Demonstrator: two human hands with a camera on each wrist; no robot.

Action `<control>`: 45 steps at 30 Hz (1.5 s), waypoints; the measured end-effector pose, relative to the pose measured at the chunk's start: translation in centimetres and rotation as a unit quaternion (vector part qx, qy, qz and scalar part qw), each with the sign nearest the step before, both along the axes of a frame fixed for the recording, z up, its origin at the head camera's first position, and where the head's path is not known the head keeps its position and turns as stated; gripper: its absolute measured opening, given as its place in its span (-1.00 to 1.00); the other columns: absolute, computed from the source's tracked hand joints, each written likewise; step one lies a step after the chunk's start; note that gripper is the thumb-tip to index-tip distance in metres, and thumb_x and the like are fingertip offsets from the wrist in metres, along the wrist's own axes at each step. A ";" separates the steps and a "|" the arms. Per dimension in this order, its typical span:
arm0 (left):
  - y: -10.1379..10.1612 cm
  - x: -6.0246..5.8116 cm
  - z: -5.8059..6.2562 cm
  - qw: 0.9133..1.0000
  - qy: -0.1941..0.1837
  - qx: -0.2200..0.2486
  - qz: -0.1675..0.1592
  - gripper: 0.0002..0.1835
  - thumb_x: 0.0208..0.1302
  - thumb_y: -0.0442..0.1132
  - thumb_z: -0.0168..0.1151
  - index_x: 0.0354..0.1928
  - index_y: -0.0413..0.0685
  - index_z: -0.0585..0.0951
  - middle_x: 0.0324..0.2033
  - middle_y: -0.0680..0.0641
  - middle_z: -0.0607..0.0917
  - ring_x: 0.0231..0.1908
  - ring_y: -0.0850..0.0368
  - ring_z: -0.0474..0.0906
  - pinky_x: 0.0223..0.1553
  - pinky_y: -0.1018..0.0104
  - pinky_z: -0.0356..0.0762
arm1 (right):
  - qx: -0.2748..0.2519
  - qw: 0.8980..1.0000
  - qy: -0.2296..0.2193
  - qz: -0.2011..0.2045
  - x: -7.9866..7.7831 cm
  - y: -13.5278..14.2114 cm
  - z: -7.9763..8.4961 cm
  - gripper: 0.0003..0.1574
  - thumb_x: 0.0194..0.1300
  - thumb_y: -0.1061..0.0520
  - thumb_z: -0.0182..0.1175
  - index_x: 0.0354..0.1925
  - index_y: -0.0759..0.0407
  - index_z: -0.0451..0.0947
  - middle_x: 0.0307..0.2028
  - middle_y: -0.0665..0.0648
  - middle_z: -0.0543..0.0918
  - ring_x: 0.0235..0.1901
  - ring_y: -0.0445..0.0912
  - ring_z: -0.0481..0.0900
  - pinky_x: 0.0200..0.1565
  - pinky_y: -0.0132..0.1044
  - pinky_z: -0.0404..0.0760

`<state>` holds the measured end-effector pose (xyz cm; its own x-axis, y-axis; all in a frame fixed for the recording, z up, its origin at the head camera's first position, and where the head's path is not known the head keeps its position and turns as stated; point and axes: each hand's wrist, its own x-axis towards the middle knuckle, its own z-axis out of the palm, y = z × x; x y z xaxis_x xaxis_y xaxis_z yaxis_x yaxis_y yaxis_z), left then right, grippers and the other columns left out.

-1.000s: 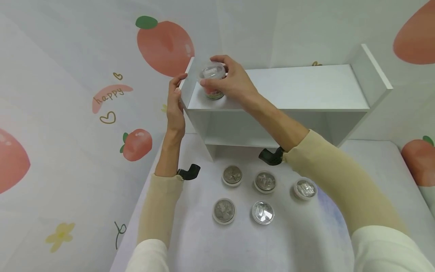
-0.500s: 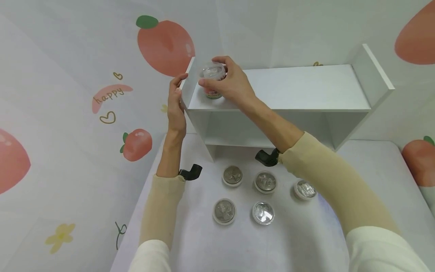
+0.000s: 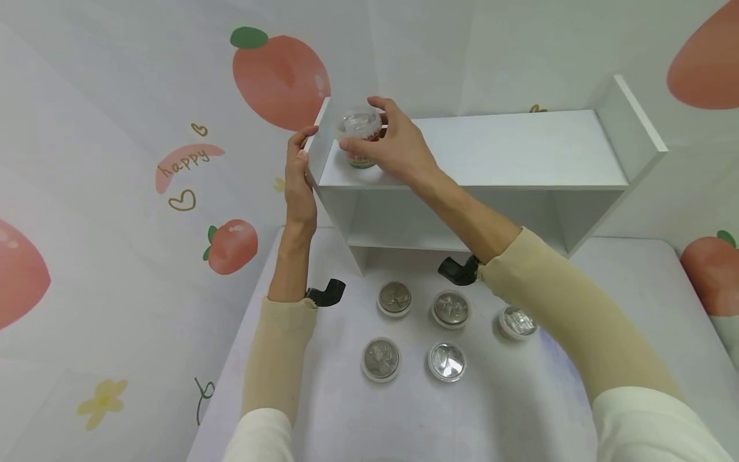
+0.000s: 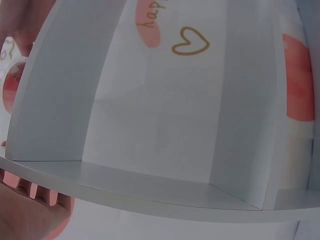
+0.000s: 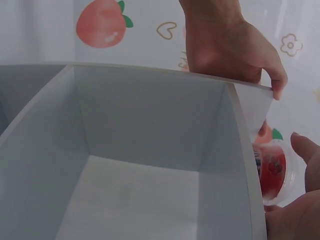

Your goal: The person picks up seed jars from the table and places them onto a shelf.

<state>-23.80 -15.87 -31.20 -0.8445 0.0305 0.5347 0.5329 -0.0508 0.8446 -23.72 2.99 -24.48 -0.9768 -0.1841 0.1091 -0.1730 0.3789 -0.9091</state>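
A clear plastic tub with a red fruit label (image 3: pixel 360 157) stands upright at the left end of the white shelf unit's (image 3: pixel 508 151) top board. Around it my right hand (image 3: pixel 401 144) is loosely spread, thumb across the front and fingers at the far right side. A gap shows between a raised finger and the tub (image 5: pixel 274 172) in the right wrist view. My left hand (image 3: pixel 299 176) holds the unit's left side panel (image 3: pixel 316 151), thumb at its front edge and fingertips over the upper edge. In the left wrist view, curled fingers (image 4: pixel 45 195) show beside the panel.
Several round tubs with silvery tops, such as the nearest left tub (image 3: pixel 381 359) and the far right tub (image 3: pixel 518 322), stand on the white table (image 3: pixel 416 423) before the unit. A fruit-print wall covering (image 3: pixel 144 289) lies to the left and behind.
My right hand's fingers have loosened and shifted slightly right, away from the tub, which stays on the top board. My left hand keeps its place on the side panel.
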 end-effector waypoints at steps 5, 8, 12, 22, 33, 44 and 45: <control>0.1 0.0 -0.1 1.000 0.004 0.008 0.005 -0.46 0.33 0.02 -0.31 0.27 0.01 0.36 0.15 -0.21 0.45 0.07 -0.11 0.42 0.00 0.19 0.44 | -0.023 1.000 -0.011 0.003 0.4 0.8 0.0 0.13 0.12 -0.20 0.43 0.51 -0.08 0.10 0.33 0.03 0.42 0.20 -0.15 0.44 0.18 -0.32 0.42; 0.2 0.0 -0.2 1.000 0.007 0.012 0.005 -0.47 0.32 0.01 -0.29 0.25 0.00 0.37 0.14 -0.22 0.46 0.09 -0.14 0.41 0.02 0.20 0.43 | -0.024 1.000 -0.010 0.004 0.7 1.4 0.0 0.13 0.11 -0.21 0.44 0.51 -0.08 0.11 0.34 0.01 0.41 0.25 -0.12 0.42 0.22 -0.29 0.40; 0.2 -0.1 -0.4 1.000 -0.001 0.029 0.000 -0.48 0.29 -0.01 -0.27 0.22 0.01 0.39 0.11 -0.19 0.48 0.10 -0.13 0.41 0.05 0.21 0.40 | -0.028 1.000 -0.001 0.006 1.1 2.2 -0.1 0.08 0.14 -0.21 0.40 0.50 -0.08 0.13 0.32 0.00 0.43 0.26 -0.11 0.42 0.24 -0.29 0.38; -0.2 -0.2 -0.4 0.999 0.011 0.033 0.015 -0.47 0.29 -0.02 -0.27 0.23 -0.01 0.39 0.18 -0.20 0.45 0.20 -0.07 0.36 0.15 0.18 0.33 | -0.060 0.997 0.029 0.029 2.5 4.1 0.3 -0.03 0.22 -0.12 0.36 0.48 -0.06 0.16 0.32 0.03 0.42 0.27 -0.09 0.40 0.25 -0.27 0.38; -0.1 -0.1 -0.3 0.999 -0.001 0.028 0.018 -0.44 0.29 0.01 -0.28 0.26 -0.03 0.36 0.24 -0.19 0.40 0.28 -0.02 0.29 0.23 0.19 0.24 | -0.087 0.994 0.055 0.026 4.6 6.7 0.4 -0.14 0.26 -0.02 0.34 0.44 -0.09 0.23 0.28 0.00 0.47 0.27 -0.06 0.43 0.27 -0.27 0.37; -0.1 -0.1 -0.5 0.999 0.004 0.033 0.018 -0.48 0.30 -0.01 -0.27 0.23 0.01 0.39 0.21 -0.18 0.44 0.25 -0.05 0.32 0.21 0.18 0.28 | -0.111 0.990 0.081 0.035 7.2 9.0 0.0 -0.19 0.27 0.12 0.33 0.42 -0.04 0.27 0.27 0.06 0.48 0.24 0.00 0.45 0.26 -0.16 0.40; -0.1 -0.1 -0.5 0.999 0.006 0.034 0.018 -0.49 0.31 -0.02 -0.26 0.23 0.01 0.40 0.21 -0.17 0.44 0.25 -0.05 0.32 0.20 0.18 0.28 | -0.113 0.990 0.081 0.035 7.3 9.2 0.0 -0.20 0.27 0.13 0.33 0.42 -0.03 0.28 0.26 0.06 0.48 0.24 0.01 0.45 0.25 -0.17 0.41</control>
<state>-23.92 -15.96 -31.69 -0.8378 -0.0364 0.5447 0.5456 -0.0891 0.8333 -16.39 12.18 -24.49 -0.9289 -0.2033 0.3094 -0.3420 0.1508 -0.9275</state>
